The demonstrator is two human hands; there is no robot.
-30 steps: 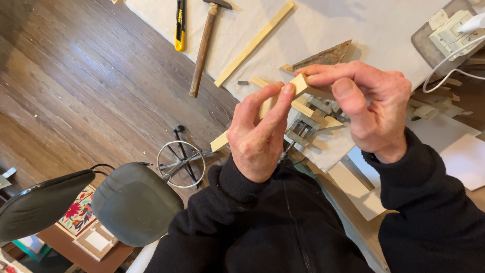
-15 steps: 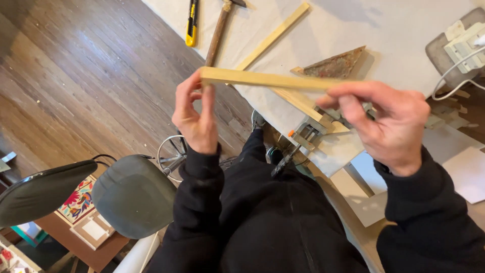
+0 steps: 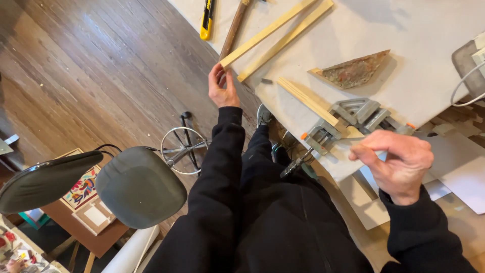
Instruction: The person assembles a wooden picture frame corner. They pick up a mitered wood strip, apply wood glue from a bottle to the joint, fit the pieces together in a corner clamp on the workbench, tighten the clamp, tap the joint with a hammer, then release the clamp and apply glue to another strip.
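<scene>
Left hand on wood strip end at table edge; right hand at corner clamp.

The right hand (image 3: 399,164), nearest the camera, is curled with fingers pinched narrow just beside the grey metal corner clamp (image 3: 348,121); what it grips cannot be told. A short wood strip (image 3: 310,101) is seated in the clamp and runs away from it across the white table (image 3: 404,45). Beyond the clamp lies a triangular rusty plate (image 3: 353,71). Farther out, the left hand (image 3: 222,86) holds the near end of a long wood strip (image 3: 268,33) between thumb and fingers at the table edge; a second long strip (image 3: 288,40) lies just beside it. Farthest from the clamp lie a hammer (image 3: 233,28) and a yellow utility knife (image 3: 207,19).
</scene>
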